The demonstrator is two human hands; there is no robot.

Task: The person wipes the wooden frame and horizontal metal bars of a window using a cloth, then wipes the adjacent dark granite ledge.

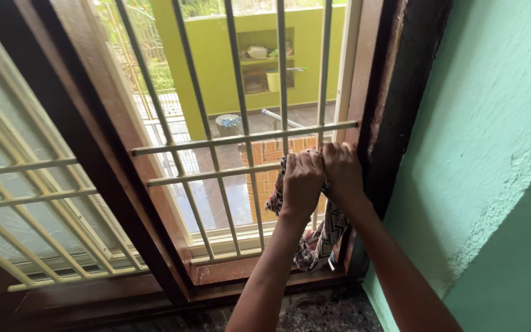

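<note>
Take the window grille [228,138] as your landmark: its pale bars run upright and across the open pane in the middle of the view. To the left of it stands the dark brown window frame [102,160], and further left a second pane with its own pale bars, swung at an angle. Through the grille, beyond it, you see a yellow-green wall [216,67] with a recessed shelf [265,58] holding a few small things, too small to tell, and a grey pot [228,124] on the ground below. At the right end of the grille, just under its upper crossbar, your left hand [302,179] is closed in a fist, fingers together and clamped on a patterned cloth [318,237]. Touching it on the right, your right hand [342,172] is likewise closed, fingers curled tight on the same cloth, pressed against the upright bar nearest the right side of the frame. The cloth is bunched under both hands at that bar and hangs down from them along the lower right corner of the grille, reaching the wooden sill [228,270]. To the right of the grille rises the dark frame post, then a rough green wall [493,123]. Below the sill lies a speckled dark ledge [321,313].
</note>
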